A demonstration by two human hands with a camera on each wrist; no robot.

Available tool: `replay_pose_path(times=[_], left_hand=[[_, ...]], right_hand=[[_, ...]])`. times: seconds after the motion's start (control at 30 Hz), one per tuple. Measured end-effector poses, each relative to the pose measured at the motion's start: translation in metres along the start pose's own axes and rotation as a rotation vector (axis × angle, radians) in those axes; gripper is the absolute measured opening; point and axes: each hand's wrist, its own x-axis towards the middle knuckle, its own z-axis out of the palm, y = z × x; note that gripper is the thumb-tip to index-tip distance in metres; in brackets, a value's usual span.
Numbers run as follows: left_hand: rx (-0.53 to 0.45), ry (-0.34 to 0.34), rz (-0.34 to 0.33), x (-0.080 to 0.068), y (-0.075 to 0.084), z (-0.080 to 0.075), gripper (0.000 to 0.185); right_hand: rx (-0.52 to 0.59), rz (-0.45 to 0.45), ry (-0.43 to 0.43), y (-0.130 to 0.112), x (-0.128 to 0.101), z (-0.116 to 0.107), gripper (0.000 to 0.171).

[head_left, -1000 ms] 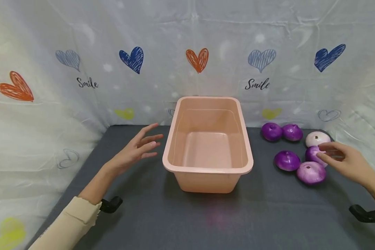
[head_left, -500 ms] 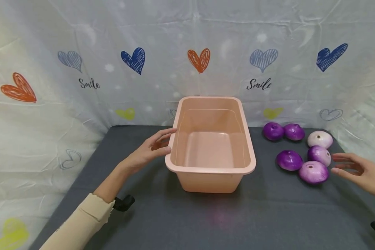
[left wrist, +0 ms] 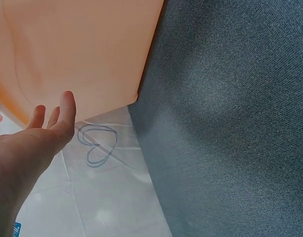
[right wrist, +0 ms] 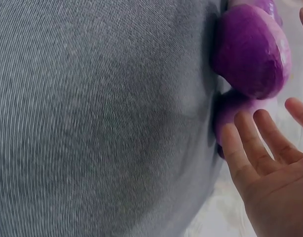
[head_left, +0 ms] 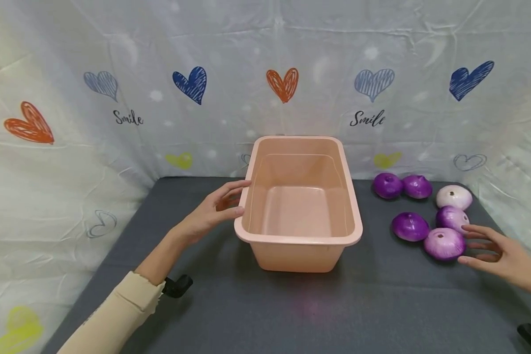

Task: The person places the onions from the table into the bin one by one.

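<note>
Step in hand looks like reach-to-grasp, onions not yet in the tub. Left hand (head_left: pixel 212 211) lies with loose, slack fingers against the left rim of the peach plastic tub (head_left: pixel 292 241), steadying it, no real grip. Right hand (head_left: pixel 497 250) is spread, fingers straight, holding nothing, fingertips just beside the nearest purple onion (head_left: pixel 444 244), palm low over the grey table cover (head_left: pixel 292 309). Five more onions (head_left: pixel 409 226) lie right of the tub, all outside it. Next move probably needs fingers curling round that near onion, then a lift over the tub rim.
</note>
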Motion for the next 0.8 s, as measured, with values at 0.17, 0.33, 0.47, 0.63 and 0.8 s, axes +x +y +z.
replay_pose_path(times=[0.17, 0.33, 0.47, 0.63, 0.8], left_hand=[[0.010, 0.015, 0.000, 0.000, 0.001, 0.001, 0.065], [0.014, 0.031, 0.001, -0.001, 0.003, 0.000, 0.063], [0.010, 0.047, 0.000, 0.000, 0.003, 0.000, 0.061], [0.007, 0.061, 0.009, 0.002, 0.003, -0.002, 0.059], [0.011, 0.064, 0.012, 0.004, 0.003, -0.002, 0.058]], right_hand=[[0.005, -0.017, 0.006, 0.001, 0.002, 0.005, 0.070], [-0.029, 0.029, -0.005, 0.003, 0.007, 0.010, 0.072], [-0.054, 0.064, -0.024, 0.002, 0.012, 0.015, 0.075], [-0.042, 0.053, -0.038, 0.001, 0.018, 0.018, 0.077], [-0.028, 0.024, -0.026, 0.001, 0.019, 0.017, 0.074]])
